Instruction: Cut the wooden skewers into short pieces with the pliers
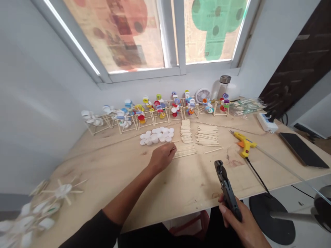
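Right hand (238,220) has its grip closed tight on black pliers (224,182), while the left hand (162,157) sits curled against a pile of wooden sticks (184,151) on the plywood counter (108,165), can't tell if it's holding any.

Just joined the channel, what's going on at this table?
The right hand grips black pliers. The left hand is at loose wooden sticks, beside white bottle caps. A yellow glue gun lies to the right, and stick frames with coloured caps stand in a row behind.
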Tool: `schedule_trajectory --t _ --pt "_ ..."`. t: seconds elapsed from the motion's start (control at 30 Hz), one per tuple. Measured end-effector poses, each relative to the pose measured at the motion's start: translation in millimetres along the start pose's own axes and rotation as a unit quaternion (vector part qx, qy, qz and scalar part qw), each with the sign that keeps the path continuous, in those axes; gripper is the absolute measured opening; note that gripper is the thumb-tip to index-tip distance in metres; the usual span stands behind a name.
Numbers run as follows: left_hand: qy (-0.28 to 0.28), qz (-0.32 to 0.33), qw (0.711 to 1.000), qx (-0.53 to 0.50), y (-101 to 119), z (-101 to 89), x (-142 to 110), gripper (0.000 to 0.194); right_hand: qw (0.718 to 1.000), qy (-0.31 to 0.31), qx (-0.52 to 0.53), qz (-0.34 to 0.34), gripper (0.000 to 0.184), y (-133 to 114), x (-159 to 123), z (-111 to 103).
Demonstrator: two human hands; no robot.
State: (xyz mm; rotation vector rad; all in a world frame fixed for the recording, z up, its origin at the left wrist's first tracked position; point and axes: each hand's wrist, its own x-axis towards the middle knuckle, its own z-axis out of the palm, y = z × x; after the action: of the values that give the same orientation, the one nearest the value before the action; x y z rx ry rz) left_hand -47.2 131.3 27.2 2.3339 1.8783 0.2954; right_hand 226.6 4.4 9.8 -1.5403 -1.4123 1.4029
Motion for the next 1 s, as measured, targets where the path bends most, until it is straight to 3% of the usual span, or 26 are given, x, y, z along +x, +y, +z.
schedule_trajectory --t 0.2,0.47,0.67,0.83,1.0 --pt "-0.033 -0.001 0.999 0.023 -34 -4.0 1 0.019 0.998 -0.06 -0.013 0.001 0.034 -11 0 11" --pt "-0.104 0.035 0.993 0.046 -34 -2.5 32 0.017 0.999 -0.028 -0.038 0.005 0.037 -9 -8 10" --pt "-0.145 0.038 0.987 0.055 -31 -3.2 46 0.015 0.998 -0.042 -0.044 0.01 0.038 -3 -4 6" --pt "-0.139 0.018 0.989 0.035 -36 -5.7 46 0.021 0.998 -0.047 -0.043 -0.001 0.035 -10 -6 10" --pt "-0.087 0.004 0.996 -0.026 -54 -18.8 21 0.031 0.998 -0.037 -0.05 -0.006 0.037 -13 -8 10"
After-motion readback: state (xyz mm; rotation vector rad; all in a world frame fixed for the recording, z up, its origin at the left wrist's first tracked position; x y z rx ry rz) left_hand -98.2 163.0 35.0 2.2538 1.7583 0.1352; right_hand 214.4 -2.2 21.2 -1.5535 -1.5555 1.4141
